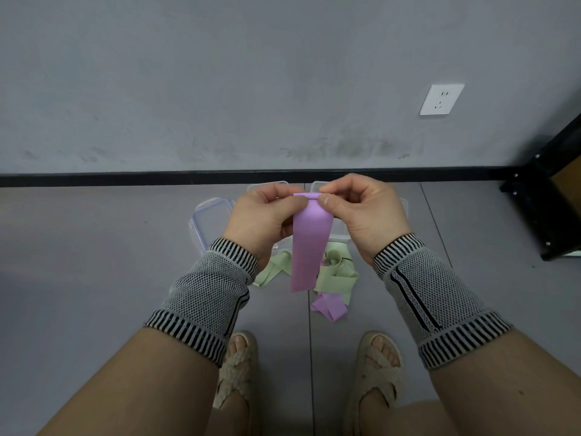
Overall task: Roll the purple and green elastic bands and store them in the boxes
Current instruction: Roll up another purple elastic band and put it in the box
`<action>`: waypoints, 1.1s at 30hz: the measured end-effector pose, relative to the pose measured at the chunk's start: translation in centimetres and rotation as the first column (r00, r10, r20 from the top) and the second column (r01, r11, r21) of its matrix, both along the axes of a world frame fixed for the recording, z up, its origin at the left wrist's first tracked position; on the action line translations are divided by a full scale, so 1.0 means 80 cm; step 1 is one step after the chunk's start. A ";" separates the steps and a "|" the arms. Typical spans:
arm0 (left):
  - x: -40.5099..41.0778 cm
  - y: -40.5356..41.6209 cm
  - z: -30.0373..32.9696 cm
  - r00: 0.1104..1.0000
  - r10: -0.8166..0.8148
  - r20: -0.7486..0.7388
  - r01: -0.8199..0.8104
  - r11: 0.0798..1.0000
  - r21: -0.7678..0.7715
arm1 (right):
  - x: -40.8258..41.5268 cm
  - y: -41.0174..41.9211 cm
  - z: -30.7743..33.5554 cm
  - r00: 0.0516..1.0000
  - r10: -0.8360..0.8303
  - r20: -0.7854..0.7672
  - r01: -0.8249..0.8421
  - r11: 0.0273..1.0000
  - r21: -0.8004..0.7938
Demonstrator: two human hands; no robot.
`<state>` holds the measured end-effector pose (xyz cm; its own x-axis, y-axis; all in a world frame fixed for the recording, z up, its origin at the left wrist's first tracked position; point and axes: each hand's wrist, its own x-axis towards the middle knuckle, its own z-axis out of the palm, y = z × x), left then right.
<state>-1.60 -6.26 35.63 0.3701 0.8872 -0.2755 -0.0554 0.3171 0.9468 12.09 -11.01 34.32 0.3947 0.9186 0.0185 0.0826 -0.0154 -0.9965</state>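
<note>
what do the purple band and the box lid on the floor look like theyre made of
Purple band: probably thin latex or rubber sheet, matte; it hangs limp and smooth from the left hand and right hand and folds softly at the top edge.
Box lid: likely clear hard plastic, slightly glossy; the floor shows through it, with bluish rim edging.

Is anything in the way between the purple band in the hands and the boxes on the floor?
Nothing visible blocks it. Both hands, left hand and right hand, pinch the top of the purple band in the air. The clear boxes sit on the floor below, mostly hidden behind the hands. The green band lies beside them, nearer the person.
</note>
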 end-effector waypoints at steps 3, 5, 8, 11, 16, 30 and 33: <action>0.000 0.000 -0.001 1.000 0.013 -0.015 -0.013 1.000 0.010 | 0.000 0.000 0.000 1.000 0.006 0.007 -0.006 1.000 0.003; 0.000 0.000 -0.003 0.999 0.028 -0.037 -0.027 0.999 0.026 | -0.001 0.000 -0.001 1.000 0.007 0.014 -0.007 1.000 0.001; -0.001 0.002 -0.004 0.998 0.042 -0.043 -0.040 0.998 0.046 | -0.001 -0.001 0.000 0.999 0.031 -0.020 -0.031 0.999 -0.021; -0.003 0.003 -0.004 0.998 0.047 -0.042 -0.044 0.997 0.064 | 0.000 -0.002 0.000 0.997 0.056 -0.046 -0.059 0.996 -0.070; -0.004 0.004 -0.004 0.996 0.041 -0.076 -0.033 0.994 0.102 | 0.001 -0.003 0.002 0.999 0.030 -0.025 -0.032 0.995 -0.091; -0.006 0.005 -0.005 0.994 0.034 -0.107 -0.017 0.987 0.159 | 0.004 0.000 -0.002 0.995 0.047 -0.085 -0.052 0.997 -0.060; -0.004 0.004 -0.006 0.996 0.037 -0.082 -0.026 0.991 0.133 | 0.005 0.000 -0.003 0.996 0.042 -0.079 -0.047 0.997 -0.055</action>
